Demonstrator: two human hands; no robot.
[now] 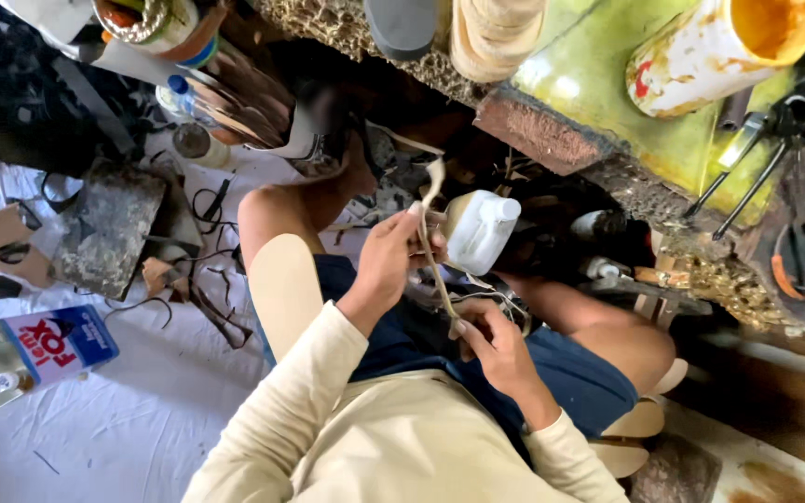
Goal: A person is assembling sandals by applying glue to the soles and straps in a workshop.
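Both hands' grips pinch a tan strap (435, 247): left hand (393, 256), right hand (494, 340); white jug (477, 230) just behind.

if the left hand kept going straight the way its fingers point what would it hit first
Most likely the white plastic bottle: the left hand, pinching a pale strap, points up and right toward it. Depth is unclear, so it might pass just in front.
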